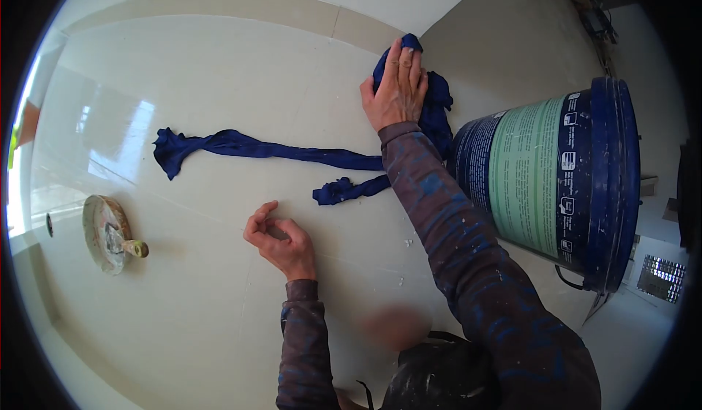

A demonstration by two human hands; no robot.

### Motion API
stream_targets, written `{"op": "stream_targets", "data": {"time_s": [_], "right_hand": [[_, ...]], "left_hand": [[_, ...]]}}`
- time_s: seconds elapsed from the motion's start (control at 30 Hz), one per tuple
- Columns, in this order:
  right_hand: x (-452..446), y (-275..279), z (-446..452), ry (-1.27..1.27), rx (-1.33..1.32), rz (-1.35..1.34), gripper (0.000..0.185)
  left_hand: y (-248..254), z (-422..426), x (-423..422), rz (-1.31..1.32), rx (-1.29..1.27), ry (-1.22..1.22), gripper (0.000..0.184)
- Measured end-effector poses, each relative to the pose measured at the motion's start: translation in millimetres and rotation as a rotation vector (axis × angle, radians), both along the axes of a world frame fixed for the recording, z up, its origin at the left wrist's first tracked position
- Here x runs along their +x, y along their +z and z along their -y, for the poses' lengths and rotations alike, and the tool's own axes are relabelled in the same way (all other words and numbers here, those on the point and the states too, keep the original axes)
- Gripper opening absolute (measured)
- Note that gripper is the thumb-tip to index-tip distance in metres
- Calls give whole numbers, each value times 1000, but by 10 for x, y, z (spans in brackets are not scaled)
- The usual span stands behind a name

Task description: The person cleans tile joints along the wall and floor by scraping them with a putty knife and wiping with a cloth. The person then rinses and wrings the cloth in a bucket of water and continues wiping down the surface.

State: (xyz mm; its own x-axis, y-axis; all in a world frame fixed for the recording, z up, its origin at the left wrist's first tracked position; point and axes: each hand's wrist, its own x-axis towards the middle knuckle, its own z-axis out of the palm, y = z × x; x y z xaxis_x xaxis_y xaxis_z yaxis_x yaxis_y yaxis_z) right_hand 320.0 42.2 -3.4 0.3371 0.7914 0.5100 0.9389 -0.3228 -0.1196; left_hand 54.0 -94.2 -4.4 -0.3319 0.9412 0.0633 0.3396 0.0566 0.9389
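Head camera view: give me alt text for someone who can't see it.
The right hand lies on a bunched dark-blue cloth on a glossy pale floor. The loosely curled left hand appears empty. A large, green-labelled, dark-blue plastic bucket is at picture right; a round, stained container is at picture left.

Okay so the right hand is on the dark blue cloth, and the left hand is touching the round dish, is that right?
Not quite: the left hand isn't touching the round dish. The head view shows it well apart from the dish, its fingers curled. The right hand is on the dark blue cloth, as you said.
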Motion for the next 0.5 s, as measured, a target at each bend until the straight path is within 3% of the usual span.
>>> {"op": "stream_targets", "data": {"time_s": [0.23, 0.33, 0.47, 0.5], "right_hand": [[66, -38, 81, -113, -208, -132, 90], [41, -7, 175, 32, -50, -108, 87], [41, -25, 154, 178, -28, -18, 84], [7, -43, 132, 111, -98, 29, 82]], "left_hand": [[-19, 15, -48, 8, 49, -17, 34], [-31, 11, -64, 27, 73, -15, 34], [42, 22, -73, 16, 48, -21, 35], [86, 18, -66, 37, 15, -20, 37]]}}
